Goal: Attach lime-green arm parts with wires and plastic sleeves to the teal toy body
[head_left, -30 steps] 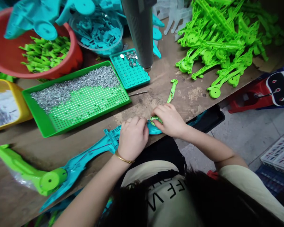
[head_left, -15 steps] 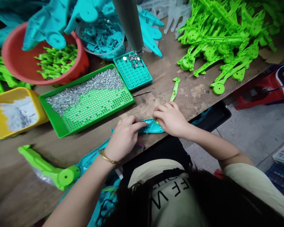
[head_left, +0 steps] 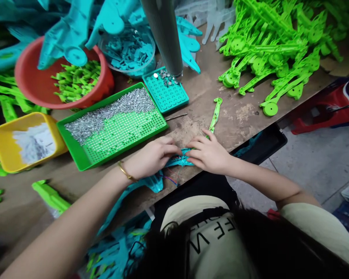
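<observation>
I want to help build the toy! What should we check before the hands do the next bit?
1. Both hands on the teal part: ok; left hand and right hand both touch it.
2. Teal part on the table: ok, near the front edge.
3. Loose wires tucked in: not ok; they hang over the table edge.
4. Green strip in reach: ok, beside the right hand.
5. Screws in the green tray: ok, plenty.
6. Pieces seated properly: cannot tell, fingers cover them.

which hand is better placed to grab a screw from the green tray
Left, probably. The left hand rests on the teal part right beside the green tray and its screws. The right hand sits on the far side and would have to cross over.
</observation>
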`<action>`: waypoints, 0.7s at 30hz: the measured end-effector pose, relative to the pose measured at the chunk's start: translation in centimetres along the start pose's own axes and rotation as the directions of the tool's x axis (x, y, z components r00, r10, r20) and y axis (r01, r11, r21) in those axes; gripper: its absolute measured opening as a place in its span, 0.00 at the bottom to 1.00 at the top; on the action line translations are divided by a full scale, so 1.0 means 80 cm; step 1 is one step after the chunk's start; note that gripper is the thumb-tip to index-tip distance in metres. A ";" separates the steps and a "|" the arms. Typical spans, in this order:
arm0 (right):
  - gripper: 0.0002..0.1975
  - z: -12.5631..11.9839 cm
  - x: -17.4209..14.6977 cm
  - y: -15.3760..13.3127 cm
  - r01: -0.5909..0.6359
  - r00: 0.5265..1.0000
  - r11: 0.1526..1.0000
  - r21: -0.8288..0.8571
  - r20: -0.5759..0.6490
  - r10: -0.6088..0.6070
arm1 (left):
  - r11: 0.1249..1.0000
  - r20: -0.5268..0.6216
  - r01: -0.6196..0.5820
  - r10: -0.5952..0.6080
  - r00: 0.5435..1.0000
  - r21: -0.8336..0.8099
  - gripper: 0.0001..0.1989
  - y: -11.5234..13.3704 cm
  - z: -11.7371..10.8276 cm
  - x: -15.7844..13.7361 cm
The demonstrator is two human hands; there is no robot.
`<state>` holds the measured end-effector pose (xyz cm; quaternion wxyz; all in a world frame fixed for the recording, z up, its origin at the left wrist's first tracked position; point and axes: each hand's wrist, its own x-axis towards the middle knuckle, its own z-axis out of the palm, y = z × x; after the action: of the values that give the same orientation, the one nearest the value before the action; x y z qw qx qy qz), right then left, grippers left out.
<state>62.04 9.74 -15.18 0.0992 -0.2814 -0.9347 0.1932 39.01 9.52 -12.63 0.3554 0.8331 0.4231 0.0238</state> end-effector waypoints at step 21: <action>0.19 -0.106 0.231 0.265 -0.456 0.843 0.874 0.167 -0.235 0.484 | 0.919 0.006 -0.176 0.186 0.983 0.352 0.20 0.003 -0.003 -0.010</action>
<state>59.71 39.02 -14.94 0.1895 -0.5198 -0.8033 0.2202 38.59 8.98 -12.13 0.1916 0.9182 0.3467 -0.0079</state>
